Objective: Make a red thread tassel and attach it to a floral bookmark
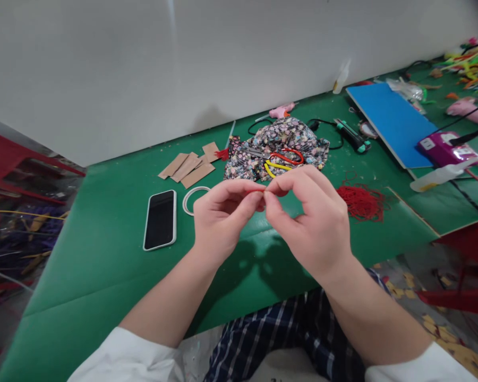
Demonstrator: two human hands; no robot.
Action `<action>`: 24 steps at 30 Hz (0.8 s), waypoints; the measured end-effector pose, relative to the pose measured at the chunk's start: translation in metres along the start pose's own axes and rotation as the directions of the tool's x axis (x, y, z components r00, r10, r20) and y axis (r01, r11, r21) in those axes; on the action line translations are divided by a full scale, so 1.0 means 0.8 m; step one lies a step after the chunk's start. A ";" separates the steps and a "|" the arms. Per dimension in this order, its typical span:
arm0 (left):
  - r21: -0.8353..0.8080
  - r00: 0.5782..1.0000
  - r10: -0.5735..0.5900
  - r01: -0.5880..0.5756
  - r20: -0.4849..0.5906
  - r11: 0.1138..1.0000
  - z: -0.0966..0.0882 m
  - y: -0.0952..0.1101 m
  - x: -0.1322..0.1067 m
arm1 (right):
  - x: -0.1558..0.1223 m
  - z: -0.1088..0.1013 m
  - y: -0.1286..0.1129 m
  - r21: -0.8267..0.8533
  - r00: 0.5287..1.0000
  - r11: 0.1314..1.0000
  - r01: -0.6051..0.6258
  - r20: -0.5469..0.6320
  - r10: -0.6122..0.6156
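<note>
My left hand and my right hand meet above the green table, fingertips pinched together on a small red piece, likely thread, mostly hidden by the fingers. Just behind them lies a floral fabric piece with red-handled scissors and a yellow loop on it. A tangle of red thread lies right of my right hand. A white ring and a phone lie to the left of my left hand.
Brown cardboard strips lie beyond the phone. A pink glue gun, a dark tool with cable, a blue board, a purple device and a white bottle sit at the back right. Colourful pipe cleaners are far right. The wall is behind.
</note>
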State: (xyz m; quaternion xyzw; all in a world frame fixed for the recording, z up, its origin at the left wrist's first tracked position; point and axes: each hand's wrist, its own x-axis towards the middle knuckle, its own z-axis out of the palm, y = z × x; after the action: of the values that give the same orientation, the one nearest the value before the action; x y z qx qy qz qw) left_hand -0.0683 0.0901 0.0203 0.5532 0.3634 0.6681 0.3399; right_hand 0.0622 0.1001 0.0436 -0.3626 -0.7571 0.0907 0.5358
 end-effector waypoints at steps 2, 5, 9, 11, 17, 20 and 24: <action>0.011 1.000 -0.003 0.003 -0.017 1.000 0.000 0.000 0.000 | 0.000 0.000 -0.001 0.021 1.000 1.000 -0.017 0.020 0.017; 0.002 1.000 0.003 -0.003 -0.029 1.000 0.001 -0.001 0.000 | 0.000 0.000 -0.002 0.073 0.997 0.995 -0.066 0.055 0.062; -0.011 1.000 -0.004 0.004 -0.029 1.000 0.002 -0.001 -0.001 | 0.001 0.000 -0.003 0.131 0.989 0.983 -0.127 0.095 0.115; -0.012 0.999 -0.018 0.018 -0.026 1.000 0.001 -0.001 -0.001 | 0.001 -0.001 -0.004 0.152 0.983 0.975 -0.160 0.115 0.144; -0.049 0.999 -0.037 0.036 -0.018 0.998 0.001 0.001 -0.001 | 0.000 -0.003 -0.001 0.311 0.955 0.908 -0.280 0.184 0.232; -0.071 0.998 -0.059 0.057 -0.023 0.996 0.001 0.000 -0.001 | 0.000 -0.003 0.003 0.393 0.931 0.850 -0.352 0.245 0.272; -0.076 0.999 -0.041 0.039 -0.020 0.996 0.000 -0.001 -0.001 | 0.001 -0.001 0.008 0.437 0.926 0.819 -0.372 0.235 0.295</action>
State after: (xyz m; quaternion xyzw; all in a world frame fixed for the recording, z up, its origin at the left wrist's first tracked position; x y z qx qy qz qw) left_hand -0.0679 0.0900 0.0195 0.5252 0.3527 0.6804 0.3700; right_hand 0.0655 0.1046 0.0410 -0.3394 -0.6756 0.3938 0.5227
